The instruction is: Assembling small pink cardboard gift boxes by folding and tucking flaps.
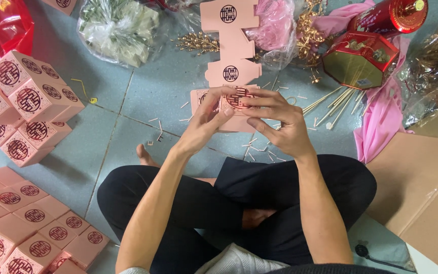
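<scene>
Seated person on tiled floor (128,101) mid-fold: left hand (201,129) and right hand (282,124), both grips closed on pink favour box (236,101), frame centre. Finished boxes (26,101) at 9 o'clock. Next move likely calls for tucking flaps.

light: soft, even daylight | shadows: faint | focus: sharp | glare: none

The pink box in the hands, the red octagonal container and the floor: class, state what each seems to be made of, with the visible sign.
Pink box: thin matte card, judging by its flat die-cut flaps and creases. Red octagonal container: probably metal tin or glossy card; its gold faces shine. Floor: glazed tile, with straight grout lines and soft sheen.
</scene>
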